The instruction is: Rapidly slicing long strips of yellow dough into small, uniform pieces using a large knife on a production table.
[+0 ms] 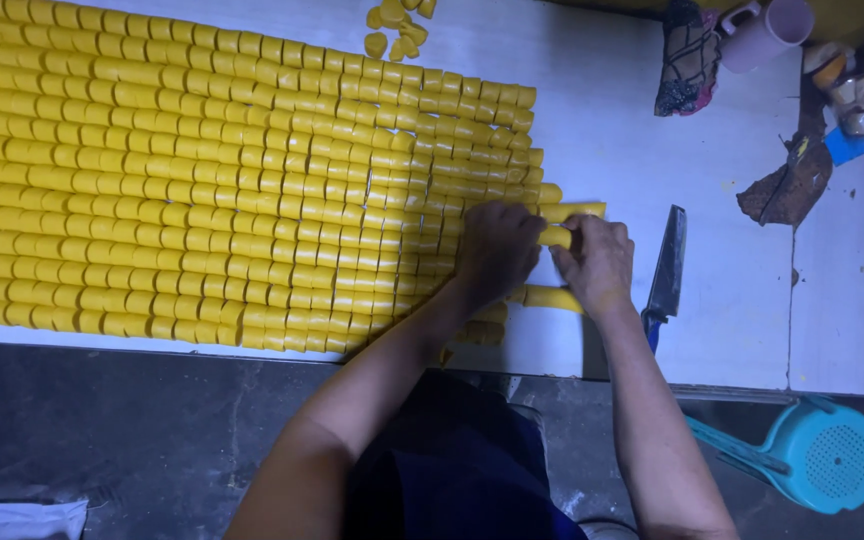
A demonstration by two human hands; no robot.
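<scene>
Pinching a short yellow piece [555, 237] between them, the left hand [497, 250] and the right hand [597, 262] meet at the centre right of the frame, on the white table [722, 310]. The left hand lies palm down with its fingers pressed together and curled over the right end of the yellow rows, its fingertips touching the piece. The right hand's fingers are bent and closed toward the thumb, gripping the same piece from the right.

Just above the hands an uncut yellow strip [574, 211] sticks out to the right, and another strip [552, 298] lies just below them. The cut yellow blocks [202, 180] fill the left and centre of the frame in tight rows. A small loose heap of yellow bits [397, 28] sits at the top centre.

A knife [667, 270] with a dark blade and blue handle lies just right of the right hand, not touching it. At the upper right stand a pink cup [767, 35] and a crumpled dark cloth [690, 55]. A teal strainer [817, 455] lies on the dark floor at the lower right.
</scene>
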